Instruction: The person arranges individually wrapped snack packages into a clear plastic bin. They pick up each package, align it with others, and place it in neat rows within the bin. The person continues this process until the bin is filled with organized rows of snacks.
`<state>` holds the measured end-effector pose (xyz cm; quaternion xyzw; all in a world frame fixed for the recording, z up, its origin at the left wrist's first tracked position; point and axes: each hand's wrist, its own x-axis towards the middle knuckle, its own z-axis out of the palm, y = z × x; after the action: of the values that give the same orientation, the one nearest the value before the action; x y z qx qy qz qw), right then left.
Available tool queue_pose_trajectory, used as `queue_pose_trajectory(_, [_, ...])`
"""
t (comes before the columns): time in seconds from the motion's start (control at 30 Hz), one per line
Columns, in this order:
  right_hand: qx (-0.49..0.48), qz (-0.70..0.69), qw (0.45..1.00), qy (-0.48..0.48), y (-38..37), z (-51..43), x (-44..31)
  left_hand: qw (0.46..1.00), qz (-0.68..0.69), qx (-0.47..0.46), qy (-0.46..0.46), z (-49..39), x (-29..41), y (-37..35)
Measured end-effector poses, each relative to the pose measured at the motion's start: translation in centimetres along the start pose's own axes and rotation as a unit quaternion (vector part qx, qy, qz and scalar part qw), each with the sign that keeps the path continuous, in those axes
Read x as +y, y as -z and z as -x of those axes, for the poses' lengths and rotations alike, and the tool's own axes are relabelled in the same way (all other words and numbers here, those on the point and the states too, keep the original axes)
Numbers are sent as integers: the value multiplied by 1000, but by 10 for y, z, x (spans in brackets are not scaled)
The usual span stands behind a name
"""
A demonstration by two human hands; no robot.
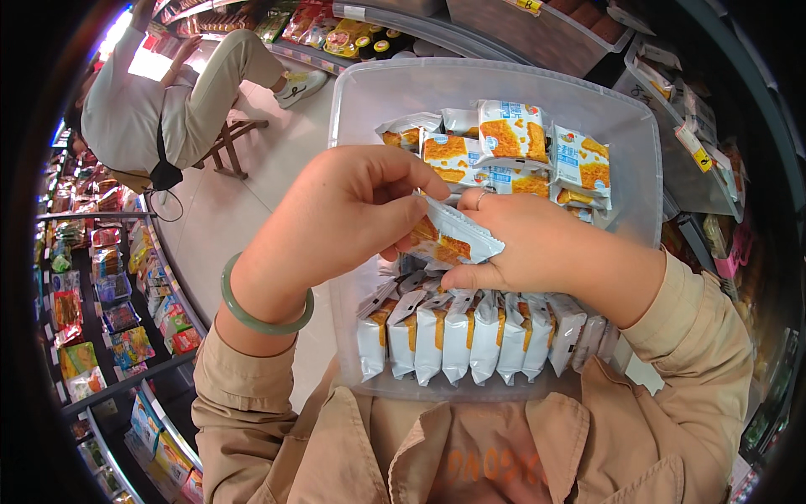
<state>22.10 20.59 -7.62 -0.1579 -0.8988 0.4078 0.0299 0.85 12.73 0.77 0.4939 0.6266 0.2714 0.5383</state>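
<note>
Between my two hands, above the bin, is a white and orange snack packet (pixel 450 236). My left hand (pixel 371 205), with a green bangle at its wrist, pinches the packet's upper left corner. My right hand (pixel 504 233), wearing a ring, grips its right end. Below them in a clear plastic bin (pixel 652 164), a row of similar packets (pixel 456 337) stands on edge along the near side. More packets (pixel 516 132) lie loosely piled at the far side. My hands hide the middle of the bin.
Another person (pixel 138 113) sits on a wooden stool (pixel 230 145) at the upper left. Shelves of packaged snacks (pixel 113 283) line the left. Further clear bins (pixel 680 132) with packets stand at the right, and a shelf (pixel 403 22) runs behind the bin.
</note>
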Motion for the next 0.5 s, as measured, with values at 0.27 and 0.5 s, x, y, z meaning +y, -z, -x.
queue_pose_trajectory(0.27, [11, 25, 1000, -12, -1, -3, -1, 927, -254, -13, -274, 4, -16, 3])
queue_pose_trajectory(0.5, [-30, 86, 996, -23, 1, -2, -4, 908, -285, 129, -277, 15, -15, -3])
